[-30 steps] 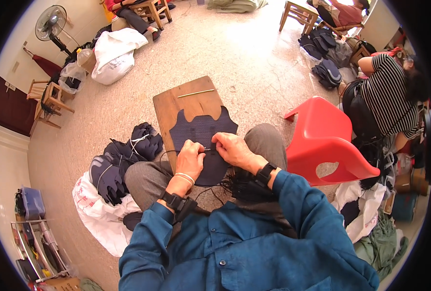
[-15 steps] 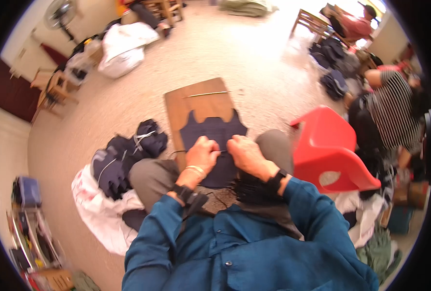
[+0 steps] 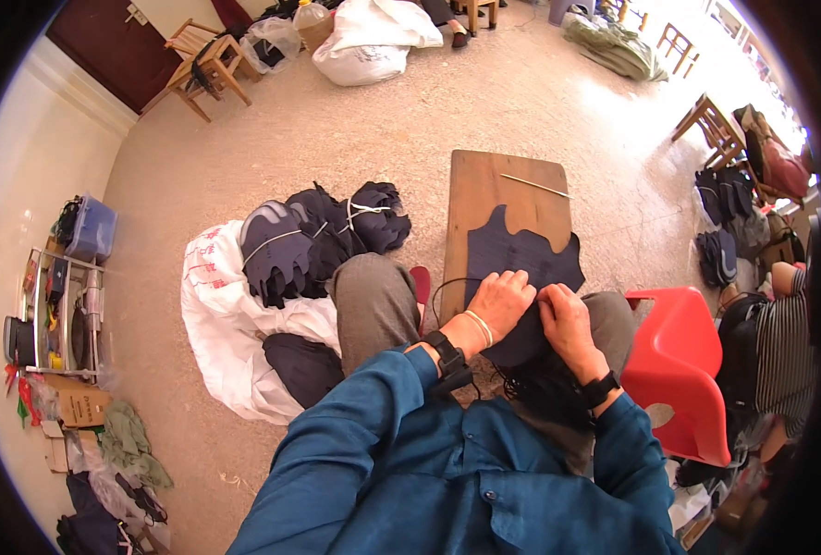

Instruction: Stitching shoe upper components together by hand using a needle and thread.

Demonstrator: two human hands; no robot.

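Observation:
A dark navy cut piece (image 3: pixel 521 254) with a scalloped edge lies on a wooden board (image 3: pixel 484 185) between my knees. Over its near part, my left hand (image 3: pixel 498 307) is closed, knuckles up. My right hand (image 3: pixel 569 326) sits just to its right with thumb and fingers pinched together. Whatever is in the fingertips is too small or too hidden to make out. A thin dark cord (image 3: pixel 441 289) curves beside my left hand at the board's left edge. Farther up the board rests a thin pale stick (image 3: pixel 535 185). A bunch of black strands (image 3: pixel 545 384) hangs below my hands.
Tied bundles of dark cut pieces (image 3: pixel 290 240) lie on a white sack (image 3: pixel 221 342) at my left. A red plastic chair (image 3: pixel 674 351) stands close on my right, with a person in a striped top (image 3: pixel 780 342) beyond. Shelving (image 3: pixel 64 314) lines the left wall.
The whole view has swung left, so the board and my hands appear farther right. My fingertips are closer together. The cut piece still lies on the board.

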